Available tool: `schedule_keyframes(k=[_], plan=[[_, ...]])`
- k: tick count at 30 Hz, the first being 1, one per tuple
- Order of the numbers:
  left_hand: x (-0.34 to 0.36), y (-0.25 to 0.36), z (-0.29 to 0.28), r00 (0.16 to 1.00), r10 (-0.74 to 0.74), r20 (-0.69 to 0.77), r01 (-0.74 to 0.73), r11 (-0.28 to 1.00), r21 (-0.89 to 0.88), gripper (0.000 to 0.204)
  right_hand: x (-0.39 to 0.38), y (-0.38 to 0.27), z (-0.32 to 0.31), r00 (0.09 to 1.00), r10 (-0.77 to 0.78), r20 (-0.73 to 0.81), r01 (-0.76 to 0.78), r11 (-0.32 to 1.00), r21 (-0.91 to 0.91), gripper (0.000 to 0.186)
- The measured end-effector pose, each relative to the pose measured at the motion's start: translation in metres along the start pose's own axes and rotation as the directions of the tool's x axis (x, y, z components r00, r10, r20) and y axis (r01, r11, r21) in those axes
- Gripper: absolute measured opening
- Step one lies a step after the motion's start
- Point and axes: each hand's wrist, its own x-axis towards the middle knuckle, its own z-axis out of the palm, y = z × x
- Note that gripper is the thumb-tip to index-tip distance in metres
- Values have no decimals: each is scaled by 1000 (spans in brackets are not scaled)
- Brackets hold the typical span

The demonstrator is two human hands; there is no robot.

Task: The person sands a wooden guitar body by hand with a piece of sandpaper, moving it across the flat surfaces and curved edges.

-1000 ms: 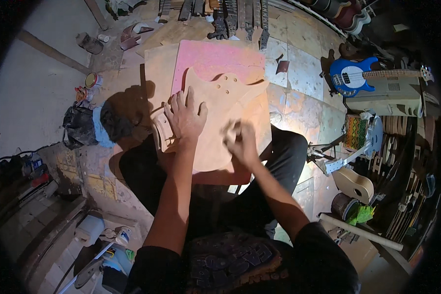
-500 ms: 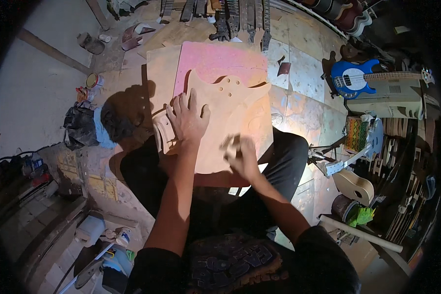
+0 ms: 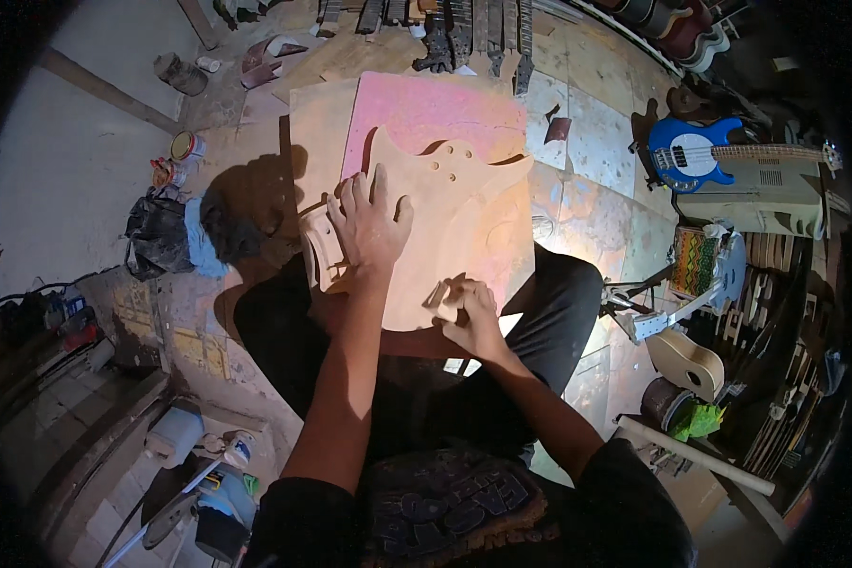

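Note:
A bare, pale wooden guitar body (image 3: pixel 435 227) lies flat on a board with a pink area (image 3: pixel 435 104), set in front of my knees. It has two horns at the far end and several small round holes between them. My left hand (image 3: pixel 369 225) rests on the body's left part, palm down with fingers spread. At the near right edge, my right hand (image 3: pixel 478 320) grips a small tan sanding block (image 3: pixel 444 302) against the wood. The block's underside is hidden. Beside my left hand is a curved wooden piece (image 3: pixel 323 244) with a slot-like cutout.
A blue bass guitar (image 3: pixel 693 151) stands at the right, above an acoustic guitar body (image 3: pixel 686 363). Guitar necks (image 3: pixel 481 43) lie beyond the board. On the left are a dark plastic bag (image 3: pixel 156 235) and an open can (image 3: pixel 187 146). My knees flank the board.
My right hand, blurred before, has moved slightly down and shows sharply with the block at the body's near edge. My left hand stays on the wood. The whole view has shifted slightly.

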Motion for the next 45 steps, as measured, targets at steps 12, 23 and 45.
schedule_keyframes(k=[12, 23, 45], plan=[[0, -7, 3, 999, 12, -41, -12, 1000, -2, 68, 38, 23, 7, 991, -74, -110, 80, 996, 49, 51], [-2, -1, 2, 1000, 15, -25, -15, 1000, -7, 67, 107, 37, -10, 947, 72, -312, -90, 995, -44, 45], [3, -2, -1, 1000, -3, -23, 3, 1000, 5, 65, 55, 23, -10, 983, -179, -31, 180, 984, 12, 51]])
